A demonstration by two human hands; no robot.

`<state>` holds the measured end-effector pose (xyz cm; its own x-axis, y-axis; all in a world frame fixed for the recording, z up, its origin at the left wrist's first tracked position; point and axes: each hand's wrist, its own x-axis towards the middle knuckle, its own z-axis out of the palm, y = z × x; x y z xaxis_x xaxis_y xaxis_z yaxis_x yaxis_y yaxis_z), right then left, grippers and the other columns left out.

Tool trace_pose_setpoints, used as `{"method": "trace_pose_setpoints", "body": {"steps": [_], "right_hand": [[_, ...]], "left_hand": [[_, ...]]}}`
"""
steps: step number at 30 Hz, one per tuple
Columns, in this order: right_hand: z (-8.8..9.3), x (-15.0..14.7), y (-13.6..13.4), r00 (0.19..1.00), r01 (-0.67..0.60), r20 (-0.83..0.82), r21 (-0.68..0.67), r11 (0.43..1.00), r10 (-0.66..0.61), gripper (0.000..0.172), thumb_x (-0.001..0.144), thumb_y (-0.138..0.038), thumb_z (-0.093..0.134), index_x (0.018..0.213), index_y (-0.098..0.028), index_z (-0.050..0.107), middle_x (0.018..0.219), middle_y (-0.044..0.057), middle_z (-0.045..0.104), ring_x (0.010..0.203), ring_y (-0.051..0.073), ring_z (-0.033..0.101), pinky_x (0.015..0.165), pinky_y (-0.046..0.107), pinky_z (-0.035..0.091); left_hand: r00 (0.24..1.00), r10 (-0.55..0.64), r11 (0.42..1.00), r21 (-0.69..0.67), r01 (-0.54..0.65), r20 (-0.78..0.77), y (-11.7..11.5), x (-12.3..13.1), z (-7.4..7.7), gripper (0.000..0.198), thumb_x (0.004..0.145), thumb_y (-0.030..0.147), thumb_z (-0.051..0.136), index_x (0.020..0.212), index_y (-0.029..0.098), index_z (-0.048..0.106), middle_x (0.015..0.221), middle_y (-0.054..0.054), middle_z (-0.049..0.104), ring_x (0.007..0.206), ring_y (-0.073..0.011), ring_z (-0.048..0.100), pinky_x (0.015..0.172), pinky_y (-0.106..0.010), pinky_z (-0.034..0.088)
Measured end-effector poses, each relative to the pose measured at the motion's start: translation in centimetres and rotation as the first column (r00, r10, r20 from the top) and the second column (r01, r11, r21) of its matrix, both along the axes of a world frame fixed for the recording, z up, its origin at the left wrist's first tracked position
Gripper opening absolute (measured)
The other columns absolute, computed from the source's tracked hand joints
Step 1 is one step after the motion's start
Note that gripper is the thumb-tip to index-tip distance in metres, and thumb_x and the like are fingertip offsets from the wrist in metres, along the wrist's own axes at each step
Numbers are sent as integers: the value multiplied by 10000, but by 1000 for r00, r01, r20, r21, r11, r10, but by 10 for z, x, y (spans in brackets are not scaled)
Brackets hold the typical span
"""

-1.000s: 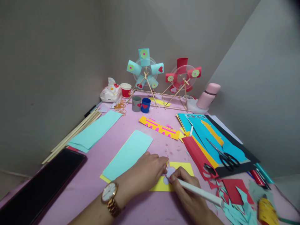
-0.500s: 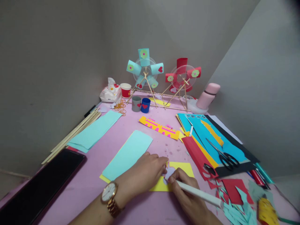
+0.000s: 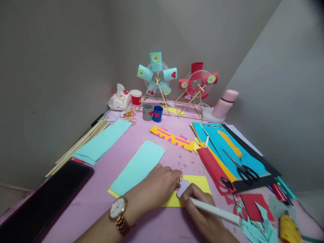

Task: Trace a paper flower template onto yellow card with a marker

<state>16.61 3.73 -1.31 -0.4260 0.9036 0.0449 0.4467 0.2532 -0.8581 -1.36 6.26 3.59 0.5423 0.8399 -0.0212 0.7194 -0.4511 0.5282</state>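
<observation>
My right hand (image 3: 199, 206) is closed round a white marker pen (image 3: 217, 212), its tip end hidden by the fingers at the edge of a lilac paper cutout (image 3: 183, 186). The cutout lies flat on a yellow paper sheet (image 3: 199, 182). With bent fingertips drawn together, my left hand (image 3: 162, 182) presses the cutout's left side against the sheet. Part of the cutout's outline is covered by my fingers. Left of this hand lies a light-blue paper strip (image 3: 139, 165) on top of a yellow one.
Scissors (image 3: 243, 170) lie on blue paper (image 3: 215, 135) at the right, near paper scraps (image 3: 258, 229). A phone (image 3: 48, 202) is at the left. Behind stand two paper-and-stick wheels (image 3: 157, 81), a pink flask (image 3: 225, 104) and two small paper rings (image 3: 157, 114).
My right hand has shifted very slightly along the cutout's edge with the marker pen. The left hand stays in place on the cutout.
</observation>
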Motion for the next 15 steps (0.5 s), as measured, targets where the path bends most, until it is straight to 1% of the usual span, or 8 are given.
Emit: {"method": "trace_pose_setpoints", "body": {"steps": [5,9,15], "right_hand": [[0,1,-1,1000,-1,1,21,1000,1,259,911,-360,395,705,-211,442,573,-58,429,505,102,411,487,228,287],[-1,3,-2,1000,-5,-7,13,1000,6,243,904,-339,401,699,-214,439,557,-60,432,493,101,406,468,225,278],[-3,6,-2,1000,-15,18,33,999,14,255,911,-339,391,696,-213,442,579,-52,476,523,106,447,506,232,298]], "left_hand": [[1000,6,1000,-11,-6,-1,-1,0,2,179,885,144,430,811,208,579,769,-5,663,754,-167,606,727,-283,403],[1000,6,1000,-20,-6,0,0,1,4,183,893,154,427,808,208,580,777,-9,666,764,-166,610,732,-280,407],[1000,6,1000,-29,-6,4,-1,1,4,179,888,143,433,815,208,584,808,-11,677,788,-166,614,743,-278,410]]}}
